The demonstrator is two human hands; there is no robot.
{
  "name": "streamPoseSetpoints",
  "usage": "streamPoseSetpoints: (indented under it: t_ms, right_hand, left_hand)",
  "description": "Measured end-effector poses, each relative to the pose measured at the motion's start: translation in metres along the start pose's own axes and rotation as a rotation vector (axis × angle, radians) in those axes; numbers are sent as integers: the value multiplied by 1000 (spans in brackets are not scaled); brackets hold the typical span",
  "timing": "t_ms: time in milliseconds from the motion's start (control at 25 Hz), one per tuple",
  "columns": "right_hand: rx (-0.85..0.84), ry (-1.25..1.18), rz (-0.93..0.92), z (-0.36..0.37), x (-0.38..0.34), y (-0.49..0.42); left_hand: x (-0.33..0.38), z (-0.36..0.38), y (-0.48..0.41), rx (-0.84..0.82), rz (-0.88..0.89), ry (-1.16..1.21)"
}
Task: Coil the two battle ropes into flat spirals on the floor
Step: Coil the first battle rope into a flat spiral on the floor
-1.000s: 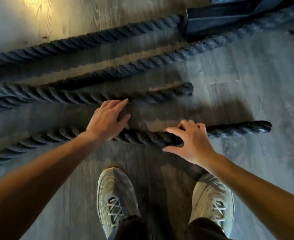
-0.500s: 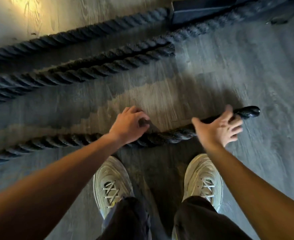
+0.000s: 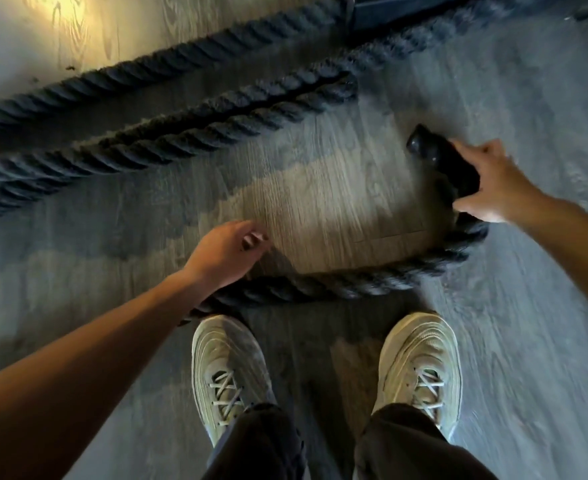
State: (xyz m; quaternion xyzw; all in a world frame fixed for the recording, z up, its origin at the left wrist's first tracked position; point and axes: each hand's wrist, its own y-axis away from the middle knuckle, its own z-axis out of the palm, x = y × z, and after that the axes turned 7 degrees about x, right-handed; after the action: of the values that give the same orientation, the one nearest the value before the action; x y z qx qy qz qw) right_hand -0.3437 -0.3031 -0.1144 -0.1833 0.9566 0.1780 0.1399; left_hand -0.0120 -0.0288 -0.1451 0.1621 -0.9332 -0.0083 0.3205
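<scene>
A thick black battle rope (image 3: 320, 287) lies on the wood floor just ahead of my shoes and bends upward at its right end. My right hand (image 3: 489, 185) grips that rope's smooth black end cap (image 3: 437, 154), which points up and to the left. My left hand (image 3: 221, 254) hovers just above the rope's left part with loosely curled fingers and holds nothing; my forearm hides the rope further left. The second rope (image 3: 195, 133) lies farther away as diagonal strands, its free end (image 3: 346, 86) near the top centre.
My two pale sneakers (image 3: 230, 368) (image 3: 420, 368) stand just behind the near rope. A dark flat object (image 3: 399, 8) sits at the top edge where the far strands run. Bare grey wood floor (image 3: 337, 202) lies inside the bend of the near rope.
My right hand has swung the rope's capped end forward and leftward, bending the rope into a curve. My left hand has let go of the rope and lifted off it.
</scene>
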Motion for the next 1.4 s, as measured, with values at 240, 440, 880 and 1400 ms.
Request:
streamPoseSetpoints:
  t_ms: [240, 440, 880, 1400]
  right_hand:
    - [-116, 467, -562, 33, -106, 19]
    - [-116, -95, -597, 77, -142, 35]
    - [61, -215, 116, 92, -72, 114]
    - [-32, -384, -230, 103, -102, 56]
  left_hand:
    - [4, 5, 2, 113, -108, 130]
    - [19, 6, 8, 10, 4, 251]
    - [16, -19, -20, -359, 401, -85]
    - [-1, -20, -49, -306, 1087, -665]
